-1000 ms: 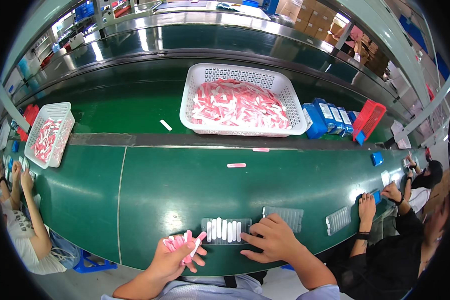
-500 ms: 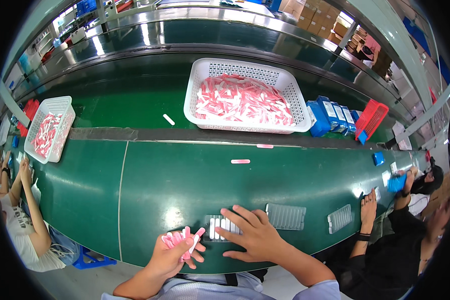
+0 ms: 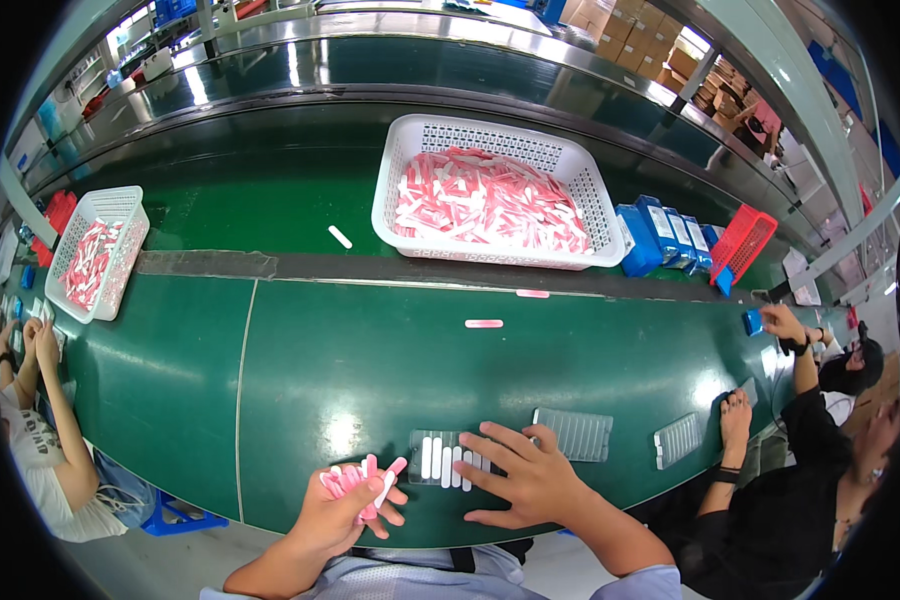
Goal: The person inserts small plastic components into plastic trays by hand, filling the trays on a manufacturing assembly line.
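My left hand (image 3: 345, 510) is closed around a bunch of pink-and-white strips (image 3: 355, 478), flat, short and round-ended like small nail files. Just right of it a clear plastic tray (image 3: 417, 470) lies on the green table, with several strips (image 3: 437, 458) standing side by side in its slots, white faces up. My right hand (image 3: 525, 480) is spread over the tray's right part, its fingers apart and the fingertips at the strips. It hides that end of the tray; whether it presses on a strip I cannot tell. Behind my right hand lies another clear slotted tray (image 3: 575, 435).
A big white basket (image 3: 500, 262) heaped with strips stands beyond the dark ledge (image 3: 320, 268). Blue boxes (image 3: 660, 235) and a red basket (image 3: 745, 245) sit to its right. Loose strips (image 3: 484, 324) lie on the table. Co-workers sit on both sides; a third tray (image 3: 678, 441) lies near the right one.
My right hand has slid slightly right along the tray, uncovering more strips. My left hand stays in place. On the right, a co-worker's hand has moved up to a blue packet.
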`<state>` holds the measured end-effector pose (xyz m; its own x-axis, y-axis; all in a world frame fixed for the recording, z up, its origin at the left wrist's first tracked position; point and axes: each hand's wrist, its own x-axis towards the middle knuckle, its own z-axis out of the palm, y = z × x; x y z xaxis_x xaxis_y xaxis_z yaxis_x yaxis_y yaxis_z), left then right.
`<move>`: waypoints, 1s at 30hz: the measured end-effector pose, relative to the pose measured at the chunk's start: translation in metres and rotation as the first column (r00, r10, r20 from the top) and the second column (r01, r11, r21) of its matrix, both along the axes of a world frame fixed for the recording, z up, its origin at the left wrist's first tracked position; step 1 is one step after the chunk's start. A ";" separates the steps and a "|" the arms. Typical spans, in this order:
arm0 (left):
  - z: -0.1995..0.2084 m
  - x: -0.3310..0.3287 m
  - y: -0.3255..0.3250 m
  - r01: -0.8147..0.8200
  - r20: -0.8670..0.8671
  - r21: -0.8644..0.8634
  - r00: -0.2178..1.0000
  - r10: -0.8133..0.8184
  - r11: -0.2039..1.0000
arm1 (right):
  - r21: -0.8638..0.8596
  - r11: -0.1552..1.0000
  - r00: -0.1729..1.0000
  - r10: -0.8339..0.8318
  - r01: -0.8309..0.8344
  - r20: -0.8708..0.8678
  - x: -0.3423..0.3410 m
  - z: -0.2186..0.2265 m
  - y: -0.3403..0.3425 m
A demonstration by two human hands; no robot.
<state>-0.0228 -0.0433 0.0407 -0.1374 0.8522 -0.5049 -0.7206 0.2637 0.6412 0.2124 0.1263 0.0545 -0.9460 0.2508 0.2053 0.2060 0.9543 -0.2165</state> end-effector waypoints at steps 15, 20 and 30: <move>0.000 0.000 -0.002 0.011 -0.003 0.005 1.000 -0.011 1.000 | 0.019 0.999 0.999 -0.033 0.033 -0.012 -0.013 0.002 0.003; -0.002 0.001 -0.001 0.005 0.009 0.021 1.000 -0.006 1.000 | -0.103 0.992 0.997 0.071 -0.073 -0.022 -0.008 0.004 0.005; -0.001 0.003 0.003 0.035 0.013 0.002 0.999 -0.035 0.999 | -0.249 0.966 0.995 0.088 -0.074 0.047 -0.010 0.017 0.009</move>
